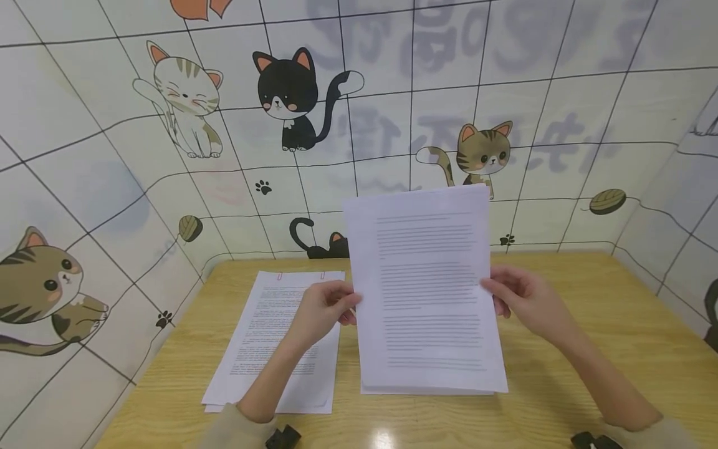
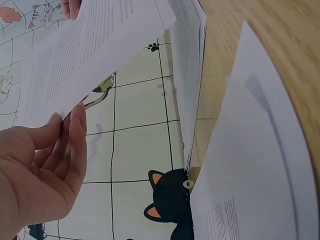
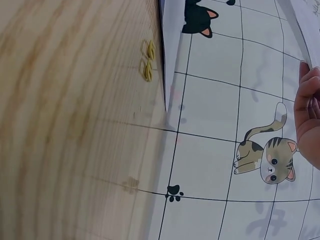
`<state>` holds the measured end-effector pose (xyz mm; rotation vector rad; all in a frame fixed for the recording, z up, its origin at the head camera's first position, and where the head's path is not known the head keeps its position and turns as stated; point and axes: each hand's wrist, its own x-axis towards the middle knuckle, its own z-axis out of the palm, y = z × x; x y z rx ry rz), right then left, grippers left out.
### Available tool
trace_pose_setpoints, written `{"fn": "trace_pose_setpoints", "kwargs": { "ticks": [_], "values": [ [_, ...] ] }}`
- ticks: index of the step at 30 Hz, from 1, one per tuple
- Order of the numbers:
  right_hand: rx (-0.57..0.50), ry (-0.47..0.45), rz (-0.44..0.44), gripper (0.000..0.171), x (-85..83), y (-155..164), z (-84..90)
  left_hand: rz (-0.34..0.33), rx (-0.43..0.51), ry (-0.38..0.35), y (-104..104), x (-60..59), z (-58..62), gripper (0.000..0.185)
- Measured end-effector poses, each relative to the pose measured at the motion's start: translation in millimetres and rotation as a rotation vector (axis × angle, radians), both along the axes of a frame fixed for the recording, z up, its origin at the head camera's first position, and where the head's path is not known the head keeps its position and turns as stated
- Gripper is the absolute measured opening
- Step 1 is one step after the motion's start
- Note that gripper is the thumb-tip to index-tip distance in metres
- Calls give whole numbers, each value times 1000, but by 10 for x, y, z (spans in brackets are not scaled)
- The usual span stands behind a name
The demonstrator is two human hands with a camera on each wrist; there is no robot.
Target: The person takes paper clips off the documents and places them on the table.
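Both hands pinch a sheaf of printed pages by its side edges: the left hand with thumb over the left margin, the right hand with fingertips curled on the right one. The sheaf stands nearly upright, its bottom edge on the wooden table, likely to square the sheets. Just beside it to the left lies a second stack flat, two paper clips on its top edge. No containers show.

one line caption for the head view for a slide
Both hands hold printed sheets upright beside a clipped stack.
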<state>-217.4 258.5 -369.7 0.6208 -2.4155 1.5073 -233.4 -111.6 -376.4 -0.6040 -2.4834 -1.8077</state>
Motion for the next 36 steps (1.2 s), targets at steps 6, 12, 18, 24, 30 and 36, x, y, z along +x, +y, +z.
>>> {"fn": "trace_pose_setpoints", "kwargs": {
  "ticks": [6, 12, 18, 24, 30, 36],
  "values": [
    [16, 4, -47, 15, 6, 131, 27, 4, 20, 19, 161, -21, 19, 8],
    [29, 14, -122, 16, -7, 284, 45, -3, 48, 33, 354, -53, 32, 10],
    [97, 30, -235, 21, -21, 442, 62, -20, 100, 32, 577, -80, 35, 9],
    [147, 49, -308, 24, -7, 637, 68, -34, 111, 10, 833, -114, 63, 10],
    [197, 91, -364, 25, -9, 833, 44, -41, 108, -9, 1076, -149, 50, 8],
    [297, 58, -438, 32, -44, 1010, 2, -44, 114, -28, 1307, -175, -17, 8]
  ]
}}
